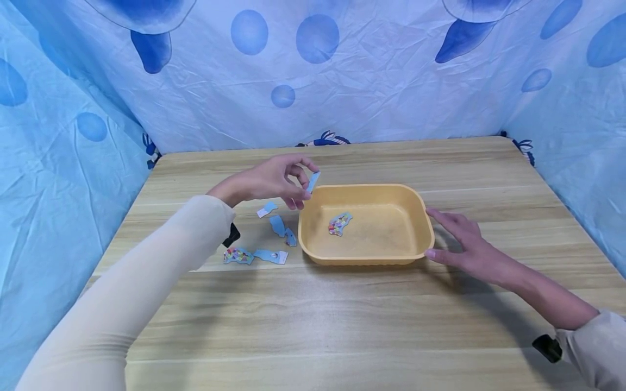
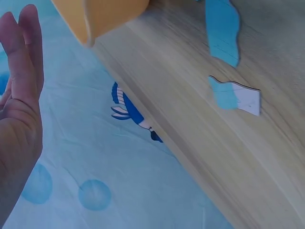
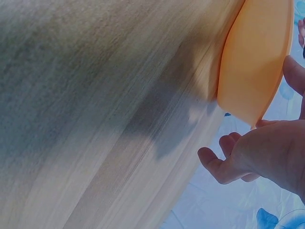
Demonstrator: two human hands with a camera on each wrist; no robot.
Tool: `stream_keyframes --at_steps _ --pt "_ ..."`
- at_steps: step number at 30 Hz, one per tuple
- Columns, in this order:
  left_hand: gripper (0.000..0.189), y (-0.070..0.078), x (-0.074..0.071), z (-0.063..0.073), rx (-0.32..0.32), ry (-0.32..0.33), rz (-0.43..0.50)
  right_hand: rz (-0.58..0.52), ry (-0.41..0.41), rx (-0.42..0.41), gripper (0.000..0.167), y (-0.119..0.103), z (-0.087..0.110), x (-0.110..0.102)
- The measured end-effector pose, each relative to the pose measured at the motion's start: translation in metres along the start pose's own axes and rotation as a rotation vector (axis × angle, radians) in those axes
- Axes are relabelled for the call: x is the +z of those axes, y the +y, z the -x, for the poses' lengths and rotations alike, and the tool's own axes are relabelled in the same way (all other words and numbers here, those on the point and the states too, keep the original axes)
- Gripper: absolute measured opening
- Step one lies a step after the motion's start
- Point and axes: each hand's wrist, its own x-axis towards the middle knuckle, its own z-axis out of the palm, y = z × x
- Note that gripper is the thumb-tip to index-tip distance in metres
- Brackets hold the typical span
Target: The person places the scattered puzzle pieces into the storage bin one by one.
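Between thumb and fingertips, my left hand (image 1: 279,180) pinches a small light-blue puzzle piece (image 1: 313,181), raised over the left back corner of a yellow plastic tray (image 1: 379,231). That hand also shows at the left edge of the left wrist view, the piece out of sight there. One multicoloured puzzle piece (image 1: 339,224) lies inside the tray. At the tray's right end, my right hand (image 1: 464,241) touches the rim with spread thumb and forefinger. In the right wrist view its other fingers (image 3: 214,164) hang loosely bent beside the tray wall (image 3: 255,57).
Left of the tray, several loose puzzle pieces lie on the wooden table (image 1: 313,326), among them a blue-and-white one (image 1: 267,209), a plain blue one (image 1: 277,225) and a colourful one (image 1: 238,255). A blue patterned cloth (image 1: 367,98) hangs behind the table and along both sides.
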Motion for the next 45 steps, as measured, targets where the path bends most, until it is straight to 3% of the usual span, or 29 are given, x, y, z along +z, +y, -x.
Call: stream_keyframes --at_steps 15,25,29,39,45 --pt "0.048 0.021 0.022 -0.036 -0.018 -0.114 -0.123 -0.001 0.008 -0.007 0.083 0.000 0.002 0.001" --pt "0.051 0.024 0.039 -0.051 -0.006 -0.174 -0.151 0.005 0.006 -0.002 0.083 -0.001 0.002 0.000" --pt "0.050 0.024 0.047 -0.056 0.007 -0.202 -0.207 0.010 0.005 0.001 0.083 0.000 0.002 0.000" --pt "0.050 0.025 0.066 -0.066 -0.029 -0.192 -0.371 -0.001 -0.007 0.019 0.085 -0.001 0.000 0.000" --pt "0.049 0.025 0.074 -0.070 -0.012 -0.181 -0.394 -0.006 -0.008 0.025 0.084 -0.002 0.000 -0.001"
